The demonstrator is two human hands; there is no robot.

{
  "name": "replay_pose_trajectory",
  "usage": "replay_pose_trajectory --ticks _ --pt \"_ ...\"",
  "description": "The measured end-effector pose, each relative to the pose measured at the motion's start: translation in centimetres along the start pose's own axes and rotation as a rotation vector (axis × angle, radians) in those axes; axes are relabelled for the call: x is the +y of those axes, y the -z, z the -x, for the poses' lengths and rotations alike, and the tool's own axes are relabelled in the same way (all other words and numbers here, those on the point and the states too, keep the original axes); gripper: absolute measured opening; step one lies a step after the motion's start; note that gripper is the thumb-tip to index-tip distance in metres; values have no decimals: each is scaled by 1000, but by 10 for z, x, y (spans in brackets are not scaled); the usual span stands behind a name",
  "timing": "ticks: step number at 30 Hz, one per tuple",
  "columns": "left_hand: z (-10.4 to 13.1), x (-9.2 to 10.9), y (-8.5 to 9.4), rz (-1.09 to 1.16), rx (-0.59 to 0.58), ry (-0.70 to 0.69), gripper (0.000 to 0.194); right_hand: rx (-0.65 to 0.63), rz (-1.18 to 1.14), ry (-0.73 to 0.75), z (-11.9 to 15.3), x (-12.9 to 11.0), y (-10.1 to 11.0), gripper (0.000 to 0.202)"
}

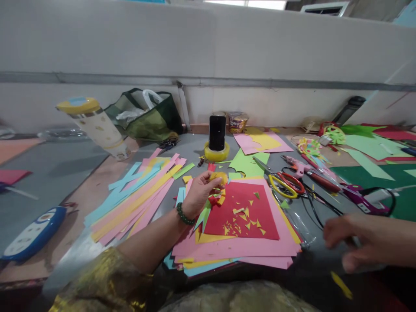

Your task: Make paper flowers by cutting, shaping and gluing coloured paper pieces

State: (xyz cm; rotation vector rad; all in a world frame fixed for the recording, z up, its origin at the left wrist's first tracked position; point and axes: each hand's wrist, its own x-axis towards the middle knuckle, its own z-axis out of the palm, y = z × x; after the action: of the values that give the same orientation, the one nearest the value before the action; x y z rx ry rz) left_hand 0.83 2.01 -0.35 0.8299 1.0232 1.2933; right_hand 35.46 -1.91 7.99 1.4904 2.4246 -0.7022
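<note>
My left hand (pixel 202 190), with a green bead bracelet (pixel 184 215) on the wrist, pinches a small yellow paper piece (pixel 218 177) between thumb and fingers. Just below it are red, yellow and green bits. A red sheet (pixel 227 216) strewn with small yellow scraps (pixel 242 216) lies on a stack of pink, yellow and blue paper (pixel 208 249). Off to the right, past the stack, my right hand (pixel 364 240) is blurred, thumb and fingers apart, with nothing visible held. Below it is a blurred yellow strip (pixel 341 285).
Paper strips (pixel 143 195) fan out left of the stack. A phone (pixel 217 133) stands on a yellow tape roll (pixel 216 152). Scissors (pixel 282 185), a pink glue gun (pixel 298 166) and cables lie at right. A tilted bottle (pixel 100 130) and green bag (pixel 152 121) are back left.
</note>
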Motion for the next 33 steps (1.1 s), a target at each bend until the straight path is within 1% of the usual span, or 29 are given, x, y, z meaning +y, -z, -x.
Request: replay_pose_trajectory --ticks 1,2,3,4,6,7,9,10,11,13,15,18,22,25,30,33 --pt "0 -1 -1 1 1 -9 38 -37 -126 53 -8 -10 7 22" --pt "0 -1 -1 5 -2 -20 39 15 -203 126 -20 -22 15 18" --pt "0 -2 -2 10 -9 -31 39 106 -253 178 -35 -34 20 21" --pt "0 -3 -2 16 -13 -42 40 195 -275 189 -52 -46 24 27" --pt "0 -3 -2 17 -12 -59 42 379 -337 228 -91 -71 24 39" --pt "0 -3 -2 12 -8 -63 43 434 -399 264 -111 -82 21 39" --pt "0 -2 -2 3 8 -71 45 461 -576 329 -148 -102 13 37" --pt "0 -1 -2 2 14 -76 46 427 -683 341 -164 -110 9 37" --pt "0 0 -2 5 16 -82 47 381 -771 355 -176 -116 5 36" --pt "0 2 -1 22 9 -90 49 337 -848 376 -191 -122 -1 32" --pt "0 3 -1 46 -4 -77 50 334 -868 392 -196 -121 -4 27" --pt "-1 2 0 80 -21 -18 47 333 -898 400 -196 -113 -5 29" --pt "-3 2 3 109 -15 45 35 323 -937 395 -196 -104 -2 34" --pt "-4 4 3 124 8 75 26 315 -960 391 -198 -102 0 36" --pt "-2 7 4 101 -27 63 38 314 -975 385 -196 -104 3 34" --pt "-2 8 3 98 17 83 38 324 -965 375 -192 -102 7 33"
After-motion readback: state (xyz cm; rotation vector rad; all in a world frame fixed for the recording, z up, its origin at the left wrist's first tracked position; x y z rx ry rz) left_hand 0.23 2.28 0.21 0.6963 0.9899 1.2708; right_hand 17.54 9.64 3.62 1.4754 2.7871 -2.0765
